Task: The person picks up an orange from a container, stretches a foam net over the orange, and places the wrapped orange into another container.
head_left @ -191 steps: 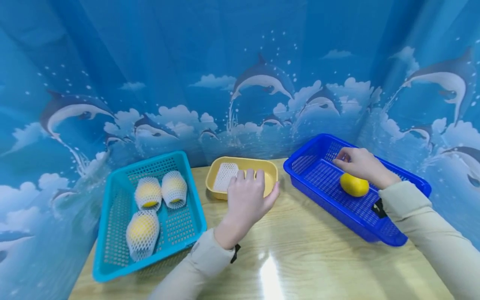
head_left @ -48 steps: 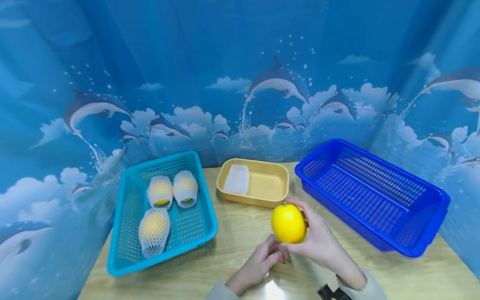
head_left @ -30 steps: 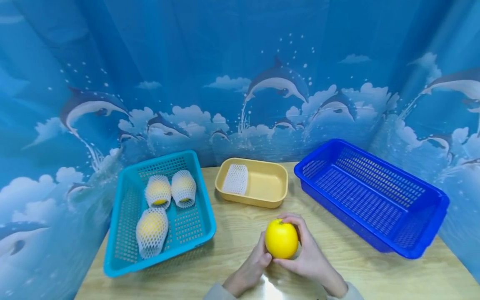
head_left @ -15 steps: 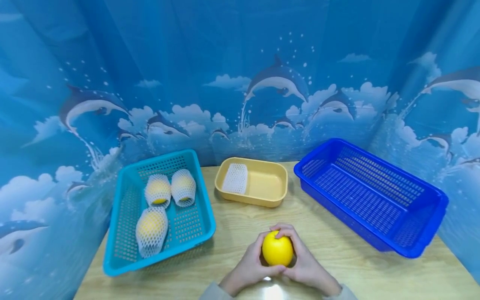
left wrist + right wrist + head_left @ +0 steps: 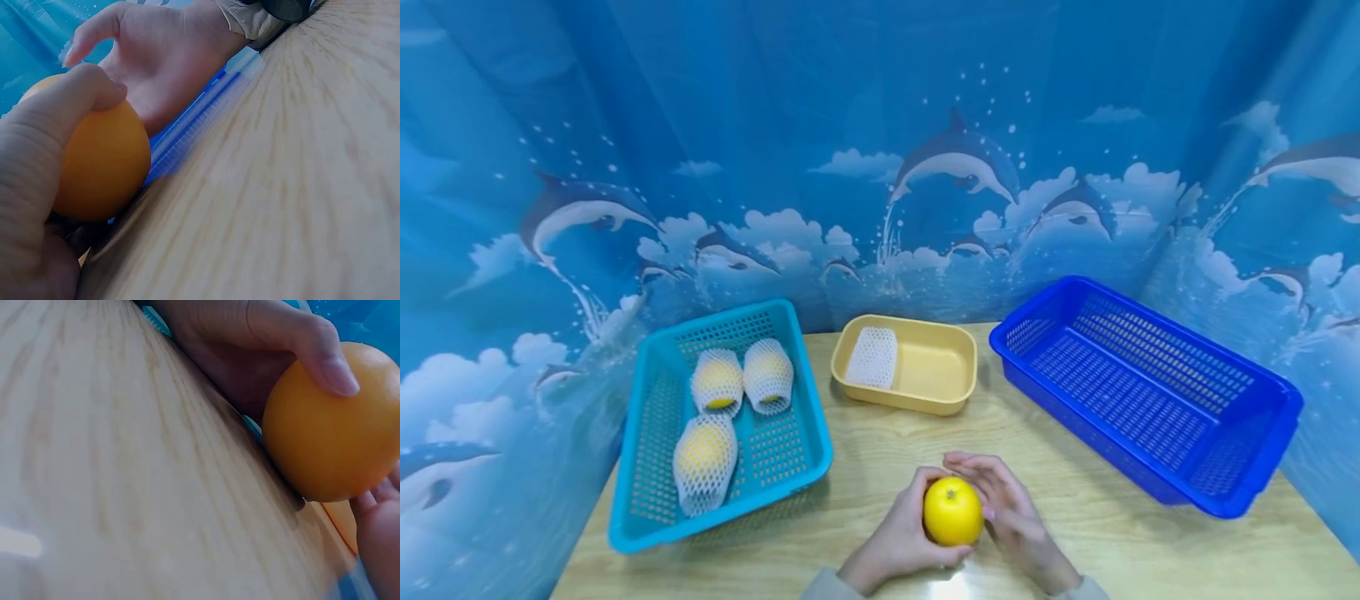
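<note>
An orange, bright yellow in the head view, sits just over the table at the front centre with its stem mark turned up. My left hand grips it from the left, the thumb curled over its side. To the right of the fruit is my right hand, fingers loosely extended and palm toward the orange. In the left wrist view that palm faces the fruit without wrapping round it. Fingertips of the right hand come close beneath the orange; whether they touch is unclear.
A teal basket on the left holds three fruits in white foam nets. At the back, a yellow tray contains flat white foam nets. A blue basket stands on the right, before a dolphin-print curtain.
The orange came out of the blue basket in the right hand to the front centre. Both hands then held it; now the right hand has loosened and the left keeps hold, fruit turned stem mark up.
</note>
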`<state>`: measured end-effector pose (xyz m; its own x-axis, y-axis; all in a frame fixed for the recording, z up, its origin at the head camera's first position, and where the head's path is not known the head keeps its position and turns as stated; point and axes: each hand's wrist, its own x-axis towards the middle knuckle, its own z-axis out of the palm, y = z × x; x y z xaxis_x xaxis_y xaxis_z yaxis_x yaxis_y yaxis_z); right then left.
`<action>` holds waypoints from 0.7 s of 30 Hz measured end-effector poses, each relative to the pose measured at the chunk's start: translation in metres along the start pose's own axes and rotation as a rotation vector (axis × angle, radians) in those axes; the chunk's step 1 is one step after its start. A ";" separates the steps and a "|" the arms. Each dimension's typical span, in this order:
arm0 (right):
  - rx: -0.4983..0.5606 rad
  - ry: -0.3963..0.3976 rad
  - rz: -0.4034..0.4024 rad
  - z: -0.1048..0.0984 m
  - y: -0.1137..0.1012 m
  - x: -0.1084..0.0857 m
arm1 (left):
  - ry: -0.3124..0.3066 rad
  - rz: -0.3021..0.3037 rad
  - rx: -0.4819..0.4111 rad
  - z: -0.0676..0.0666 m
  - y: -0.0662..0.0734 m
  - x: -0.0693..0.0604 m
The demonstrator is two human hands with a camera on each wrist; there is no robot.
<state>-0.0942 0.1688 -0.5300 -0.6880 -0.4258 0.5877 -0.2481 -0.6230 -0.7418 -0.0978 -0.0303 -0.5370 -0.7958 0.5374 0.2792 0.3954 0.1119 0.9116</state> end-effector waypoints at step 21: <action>-0.617 0.257 0.251 0.003 -0.047 0.054 | -0.020 0.028 0.031 -0.001 -0.001 0.002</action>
<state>-0.1175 0.1730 -0.4626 -0.8949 -0.2926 0.3371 -0.3500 -0.0088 -0.9367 -0.0999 -0.0299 -0.5370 -0.7753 0.5570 0.2978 0.4312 0.1223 0.8939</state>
